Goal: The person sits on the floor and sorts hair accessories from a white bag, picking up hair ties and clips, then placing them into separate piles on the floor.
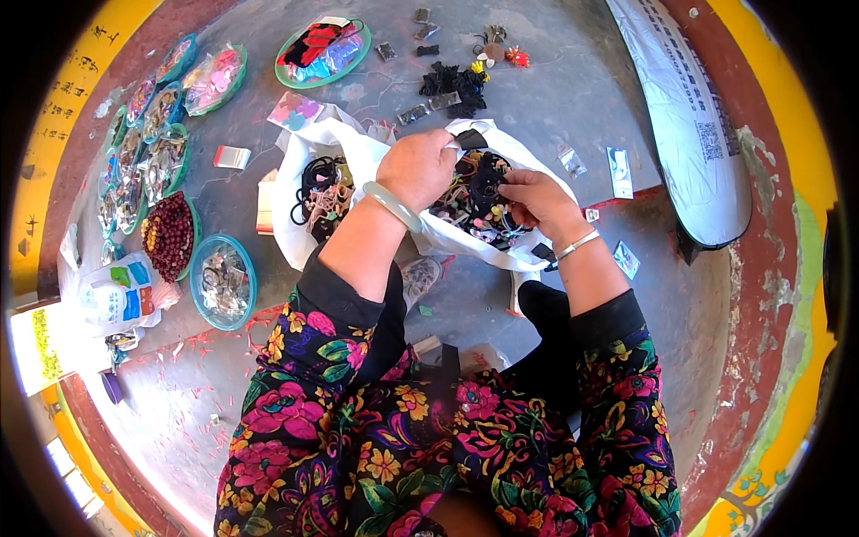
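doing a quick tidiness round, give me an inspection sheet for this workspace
surface: grey floor, reddish flecks at lower left
things at hand: left white bag and right white bag, open, filled with bands and small ornaments
clutter: black bundles ahead; blue basket and other filled baskets at left
hands: left hand at the right bag's edge; right hand fingers at its black bands, grips unclear
cables: nothing seen
surroundings: painted wall, long silver panel at right
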A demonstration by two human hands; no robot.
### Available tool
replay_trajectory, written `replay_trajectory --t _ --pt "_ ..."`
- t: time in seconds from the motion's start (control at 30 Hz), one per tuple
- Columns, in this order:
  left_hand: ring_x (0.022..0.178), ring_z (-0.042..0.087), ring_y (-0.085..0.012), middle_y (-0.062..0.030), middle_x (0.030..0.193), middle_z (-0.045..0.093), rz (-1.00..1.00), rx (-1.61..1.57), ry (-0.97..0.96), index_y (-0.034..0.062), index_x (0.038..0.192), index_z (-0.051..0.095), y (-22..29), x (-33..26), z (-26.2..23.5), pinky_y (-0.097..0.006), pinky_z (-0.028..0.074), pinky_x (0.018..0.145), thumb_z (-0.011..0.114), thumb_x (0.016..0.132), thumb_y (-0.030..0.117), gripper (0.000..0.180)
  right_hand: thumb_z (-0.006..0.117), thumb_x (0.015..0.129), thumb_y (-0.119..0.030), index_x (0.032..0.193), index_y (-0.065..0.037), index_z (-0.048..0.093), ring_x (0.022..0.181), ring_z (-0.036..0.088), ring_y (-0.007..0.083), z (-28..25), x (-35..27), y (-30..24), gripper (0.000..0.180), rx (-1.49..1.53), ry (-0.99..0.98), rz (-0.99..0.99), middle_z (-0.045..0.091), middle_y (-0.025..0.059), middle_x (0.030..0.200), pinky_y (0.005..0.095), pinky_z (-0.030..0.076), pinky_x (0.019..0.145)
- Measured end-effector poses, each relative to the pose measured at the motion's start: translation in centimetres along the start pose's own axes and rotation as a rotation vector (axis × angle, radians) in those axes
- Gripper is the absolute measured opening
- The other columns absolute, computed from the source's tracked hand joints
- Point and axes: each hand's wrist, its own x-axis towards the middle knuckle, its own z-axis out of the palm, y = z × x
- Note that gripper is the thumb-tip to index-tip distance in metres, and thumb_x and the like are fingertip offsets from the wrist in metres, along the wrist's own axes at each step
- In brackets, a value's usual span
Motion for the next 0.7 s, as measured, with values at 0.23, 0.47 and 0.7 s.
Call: replay_trajectory --t 0.23,0.47,0.7 --pt "0.070 0.057 -0.0402 -0.0220 0.072 0.058 -0.037 -0.013 -0.011 0.0040 0.085 0.060 0.0 0.0 0.0 -0.045 0.043 0.061 0.050 0.082 0.020 0.019 0.055 0.084 -0.007 0.094 0.000 0.055 0.037 0.039 0.0070 -0.3 -0.1 -0.3 0.012 0.278 -0.177 0.054 0.051 0.0038 0.060 0.0193 0.026 0.034" --pt "0.076 0.057 -0.0402 -0.0221 0.077 0.060 -0.042 -0.013 -0.038 0.0033 0.087 0.060 0.3 0.0 -0.5 -0.048 0.044 0.068 0.047 0.083 0.022 0.022 0.055 0.085 -0.013 0.095 0.003 0.051 0.036 0.037 0.0099 -0.7 -0.9 -0.8 0.019 0.489 -0.391 0.016 0.051 0.0097 0.063 0.0202 0.027 0.034" --pt "0.072 0.056 -0.0405 -0.0218 0.074 0.059 -0.016 -0.028 -0.002 0.0041 0.083 0.060 0.2 0.0 -0.2 -0.045 0.043 0.063 0.049 0.082 0.020 0.019 0.058 0.083 -0.016 0.092 0.003 0.053 0.039 0.041 0.0140 -1.0 -1.6 -0.8 0.022 0.527 -0.555 -0.174 0.053 0.0143 0.062 0.0215 0.029 0.035"
